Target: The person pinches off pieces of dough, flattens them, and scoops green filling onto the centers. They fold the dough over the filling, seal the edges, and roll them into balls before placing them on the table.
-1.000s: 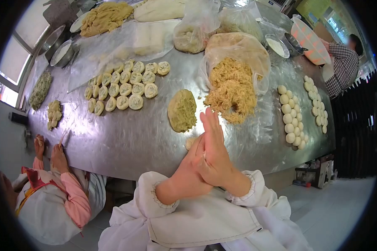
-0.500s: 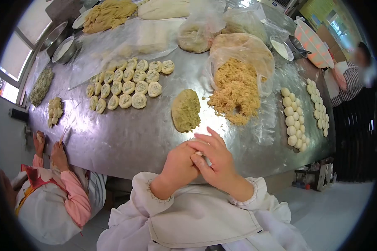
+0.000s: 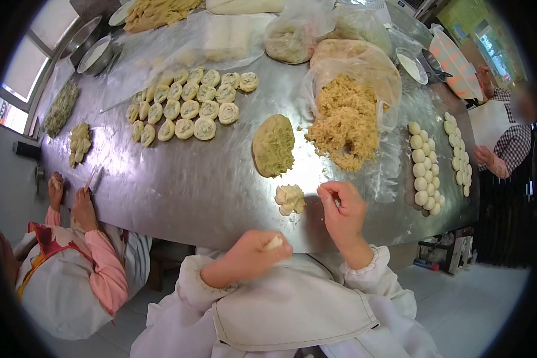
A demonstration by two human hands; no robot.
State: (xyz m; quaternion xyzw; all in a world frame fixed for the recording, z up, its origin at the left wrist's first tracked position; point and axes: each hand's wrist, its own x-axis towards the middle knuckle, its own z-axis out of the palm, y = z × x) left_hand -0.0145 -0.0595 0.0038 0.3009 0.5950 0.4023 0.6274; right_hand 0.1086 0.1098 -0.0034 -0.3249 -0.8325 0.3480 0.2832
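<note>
My left hand [image 3: 250,256] is closed round a piece of white dough [image 3: 273,243], whose end shows by the thumb; motion blurs this hand a little. My right hand [image 3: 345,216] is above the metal table's front part, fingers curled and thumb against the index finger; whatever they pinch, if anything, is hidden. Between and beyond the hands lies a small heap of pale dough pieces [image 3: 290,199]. Farther up sits a greenish lump of filling [image 3: 273,146]. To its right, crumbly orange-brown filling [image 3: 346,128] spills from a clear plastic bag [image 3: 389,89].
Rows of spiral-topped buns [image 3: 190,109] lie at the left, with white dough balls [image 3: 422,167] at the right. A co-worker [image 3: 83,262] at the left handles a thin tool. Another person [image 3: 501,131] stands at the right edge, past an orange-and-white basket [image 3: 453,62].
My hands, earlier pressed together, are apart: the left is lower and nearer my body, the right farther right. The dough heap now shows. The person at the right has shifted and raised a hand.
</note>
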